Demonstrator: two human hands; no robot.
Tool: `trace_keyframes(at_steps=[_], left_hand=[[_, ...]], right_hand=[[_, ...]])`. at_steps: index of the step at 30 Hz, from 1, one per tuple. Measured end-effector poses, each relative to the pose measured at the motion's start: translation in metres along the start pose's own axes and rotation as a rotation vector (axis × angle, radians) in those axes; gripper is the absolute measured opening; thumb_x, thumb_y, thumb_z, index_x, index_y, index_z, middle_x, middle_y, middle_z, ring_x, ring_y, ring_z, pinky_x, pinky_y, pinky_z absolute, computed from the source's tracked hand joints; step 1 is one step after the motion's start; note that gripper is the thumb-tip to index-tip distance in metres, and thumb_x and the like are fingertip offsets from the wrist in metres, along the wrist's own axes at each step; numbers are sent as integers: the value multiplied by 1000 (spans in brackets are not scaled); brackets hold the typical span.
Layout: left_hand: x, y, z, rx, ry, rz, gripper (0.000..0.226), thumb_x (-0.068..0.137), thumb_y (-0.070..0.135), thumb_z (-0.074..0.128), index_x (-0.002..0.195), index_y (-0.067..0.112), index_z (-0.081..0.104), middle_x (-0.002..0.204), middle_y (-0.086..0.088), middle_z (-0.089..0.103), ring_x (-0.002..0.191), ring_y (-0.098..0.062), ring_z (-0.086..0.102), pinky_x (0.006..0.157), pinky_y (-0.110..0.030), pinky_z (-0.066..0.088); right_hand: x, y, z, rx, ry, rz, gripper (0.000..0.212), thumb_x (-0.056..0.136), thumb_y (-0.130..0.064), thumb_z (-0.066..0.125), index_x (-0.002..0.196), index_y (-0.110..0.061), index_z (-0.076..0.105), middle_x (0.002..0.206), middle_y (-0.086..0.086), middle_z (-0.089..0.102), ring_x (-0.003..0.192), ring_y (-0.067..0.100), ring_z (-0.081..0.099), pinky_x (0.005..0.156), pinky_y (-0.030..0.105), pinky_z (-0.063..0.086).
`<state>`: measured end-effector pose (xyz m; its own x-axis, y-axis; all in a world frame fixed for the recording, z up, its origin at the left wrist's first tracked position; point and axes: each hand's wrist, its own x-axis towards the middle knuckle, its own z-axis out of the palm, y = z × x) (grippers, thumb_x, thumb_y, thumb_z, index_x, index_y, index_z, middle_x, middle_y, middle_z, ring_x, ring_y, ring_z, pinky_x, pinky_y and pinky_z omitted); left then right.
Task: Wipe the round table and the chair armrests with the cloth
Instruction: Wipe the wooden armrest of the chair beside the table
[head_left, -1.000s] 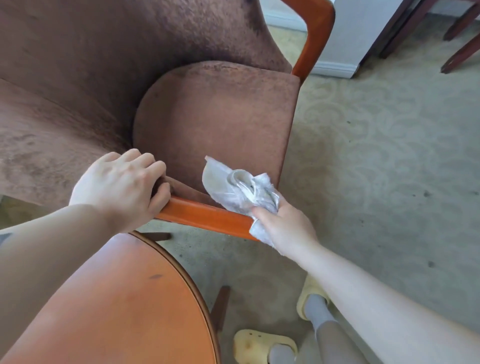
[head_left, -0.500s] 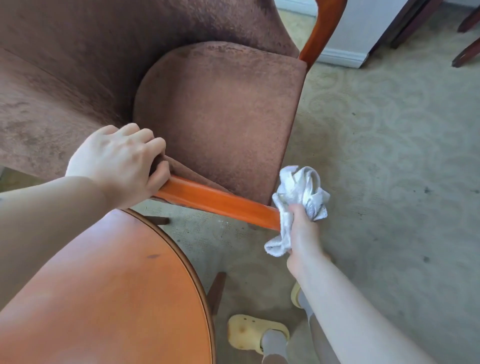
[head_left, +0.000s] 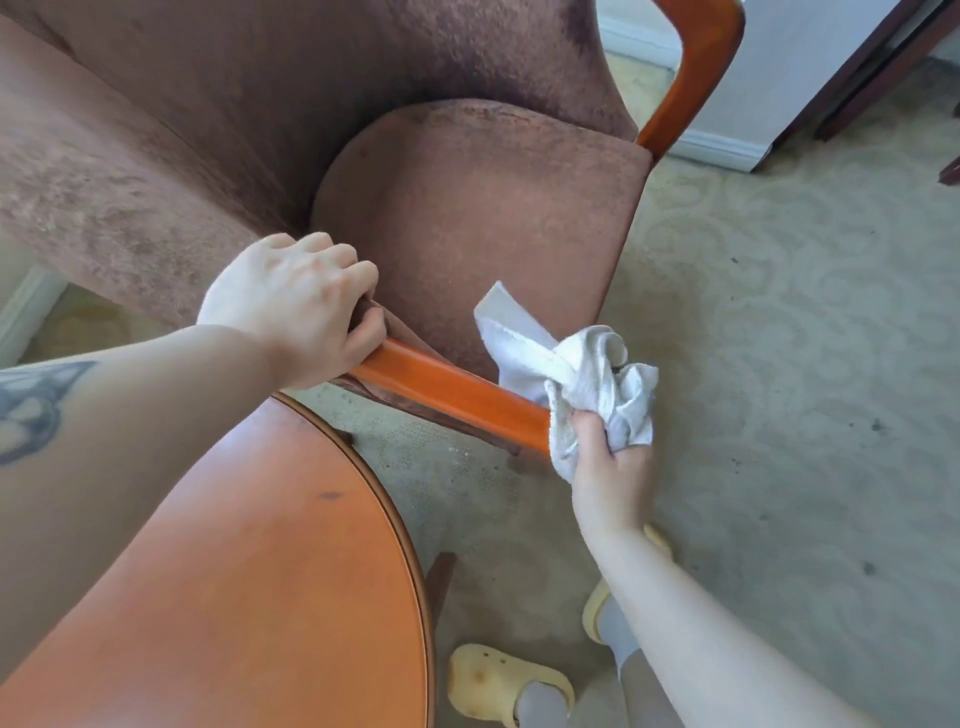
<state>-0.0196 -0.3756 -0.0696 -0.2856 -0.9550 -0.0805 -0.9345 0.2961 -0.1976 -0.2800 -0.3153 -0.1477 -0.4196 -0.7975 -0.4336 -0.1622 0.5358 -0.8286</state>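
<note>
A brown upholstered chair (head_left: 467, 218) fills the upper left, with an orange wooden near armrest (head_left: 452, 395) running across the middle. My left hand (head_left: 296, 317) grips the back end of that armrest. My right hand (head_left: 610, 467) holds a bunched white cloth (head_left: 587, 384) wrapped around the armrest's front end. The far armrest (head_left: 691, 73) rises at the top right. The round orange table (head_left: 249, 597) lies at the lower left, under my left forearm.
Pale patterned carpet (head_left: 779, 364) covers the floor to the right. My feet in yellow slippers (head_left: 498, 680) stand beside the table. A white wall base (head_left: 727, 150) and dark furniture legs (head_left: 857, 78) stand at the top right.
My right hand slid the cloth along the near armrest out to its front end and now keeps it bunched there. My left hand kept its grip on the armrest.
</note>
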Motion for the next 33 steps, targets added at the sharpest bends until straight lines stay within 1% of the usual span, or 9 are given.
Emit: trace_keyframes(at_steps=[2,7,10,12,15,19,22,27,33], left_hand=[[-1,0,2,3,3,-2,44,87,42,24,76,15,58,74,-1,57,72,-24,52,66,-40,44],[0,1,0,-48,10,33,39,82,40,26,70,12,51,68,-6,54,67,-31,52,59,-39,41],[0,1,0,-47,8,15,40,85,39,28,70,12,54,68,-5,56,68,-30,53,61,-40,42],[0,0,0,-28,-8,1,41,88,38,28,72,13,57,71,-2,57,70,-27,53,65,-41,43],[0,-1,1,-12,-11,4,38,89,38,29,72,15,55,70,0,55,70,-24,52,67,-39,44],[0,0,2,-4,16,12,34,87,33,34,64,14,49,62,-2,50,62,-26,48,59,-39,42],[0,0,-1,-28,25,34,29,84,34,38,61,16,44,59,-1,48,58,-25,47,54,-37,40],[-1,0,-2,-18,-3,3,32,85,35,35,65,15,50,64,-1,51,64,-25,51,61,-39,44],[-2,-1,-3,-29,12,7,33,85,34,35,63,14,50,62,-2,51,61,-26,50,58,-38,42]], right_hand=[[1,-18,23,-136,136,136,22,79,-32,56,94,-18,64,93,5,68,97,34,61,84,40,48],[-55,-70,105,-547,-36,-628,35,76,-40,55,100,-15,60,90,7,65,86,31,60,79,40,43],[-34,-61,75,-585,-276,-865,37,82,-31,60,111,-8,58,97,10,64,86,30,62,75,40,49],[-13,-28,33,-597,-269,-999,34,79,-25,61,107,-5,61,98,13,66,86,31,65,74,40,55],[-10,9,-6,-580,-70,-817,34,78,-27,53,98,-1,63,96,17,66,87,40,64,77,44,52],[-43,-34,62,-547,69,-542,31,75,-35,50,91,-10,59,82,6,60,80,31,59,74,43,48],[-59,-49,87,-539,-34,-750,38,68,-28,60,105,-21,50,95,2,60,90,25,57,84,41,47],[-3,11,3,-695,-191,-1211,45,72,-26,64,115,-21,51,118,14,52,103,31,55,88,39,43],[-53,-46,85,-687,13,-554,43,61,-28,81,99,-11,67,95,12,68,90,34,65,83,44,49]])
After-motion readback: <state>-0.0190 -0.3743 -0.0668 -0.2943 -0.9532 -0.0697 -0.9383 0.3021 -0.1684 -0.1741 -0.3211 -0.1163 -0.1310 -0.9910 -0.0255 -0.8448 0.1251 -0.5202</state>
